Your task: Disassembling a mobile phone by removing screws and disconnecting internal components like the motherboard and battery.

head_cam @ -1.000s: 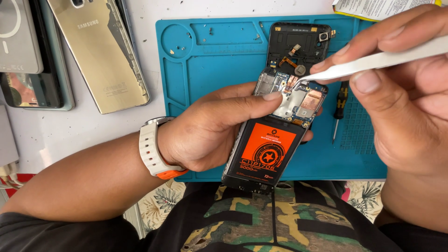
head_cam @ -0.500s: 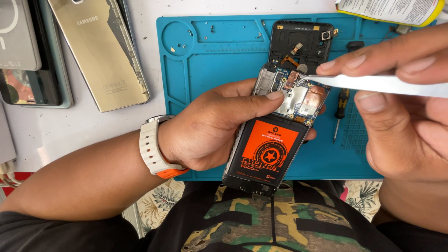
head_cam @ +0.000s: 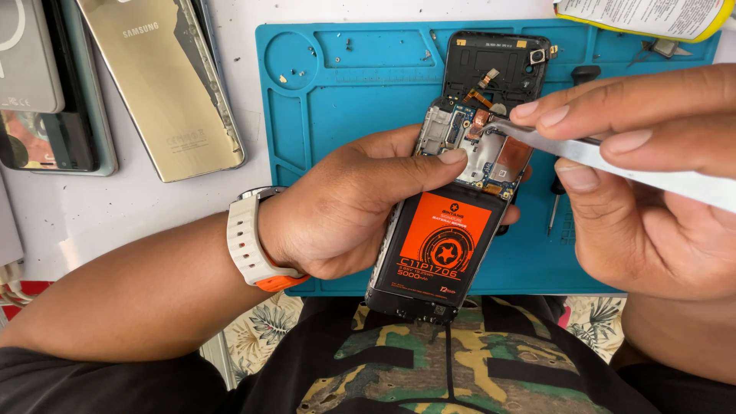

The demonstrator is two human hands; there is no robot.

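Left hand (head_cam: 345, 211) gripping opened phone (head_cam: 452, 207), right hand (head_cam: 644, 176) pinching metal tweezers (head_cam: 606, 157) on its circuit board, blue mat (head_cam: 345, 92) beneath

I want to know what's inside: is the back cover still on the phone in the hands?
No, the black opened phone in the left hand shows its bare circuit board and orange battery.

Bright even daylight, soft shadows, sharp focus, slight glare

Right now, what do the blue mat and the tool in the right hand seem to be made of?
The mat looks like matte silicone or rubber: soft moulded compartments, no glare. The tweezers in the right hand look like brushed steel: a pale, silvery sheen, thin flat blades.
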